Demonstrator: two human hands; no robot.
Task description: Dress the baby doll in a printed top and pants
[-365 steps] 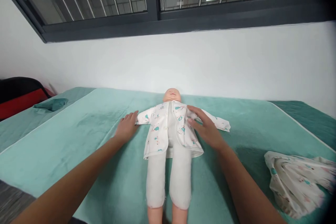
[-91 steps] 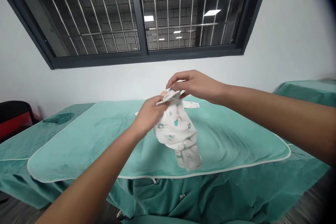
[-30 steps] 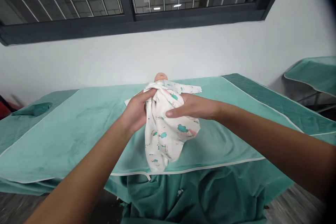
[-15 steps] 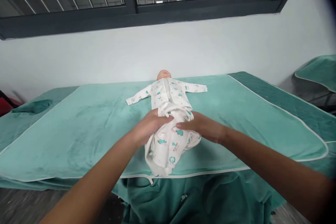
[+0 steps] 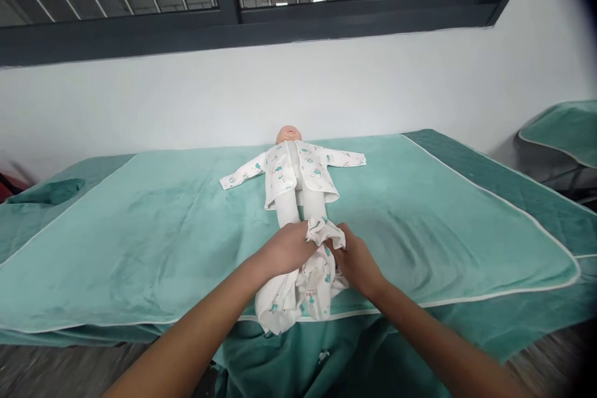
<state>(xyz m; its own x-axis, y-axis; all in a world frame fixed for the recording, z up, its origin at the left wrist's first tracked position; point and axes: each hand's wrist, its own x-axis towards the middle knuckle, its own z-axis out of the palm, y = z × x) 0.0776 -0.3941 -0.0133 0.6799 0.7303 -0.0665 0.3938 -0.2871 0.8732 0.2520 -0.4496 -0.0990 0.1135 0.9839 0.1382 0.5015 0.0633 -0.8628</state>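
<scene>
Near the doll's legs [image 5: 288, 208], the left hand [image 5: 290, 249] and right hand [image 5: 355, 259] grip printed pants [image 5: 319, 289], maybe bunching them; next, one leg likely needs easing in.

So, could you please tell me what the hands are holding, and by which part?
The left hand and right hand grip the printed white garment by its bunched far end.

Before me the baby doll [image 5: 313, 202] lies on the blanket [image 5: 163, 230], head towards the wall [image 5: 298, 93], legs towards me. It wears the jacket [image 5: 280, 174], sleeves spread left and right. At its lower legs, between my left hand [image 5: 289, 249] and right hand [image 5: 354, 261], are the baby trousers [image 5: 319, 286], near the blanket's front edge. Behind, the window [image 5: 140, 34] sits above.
</scene>
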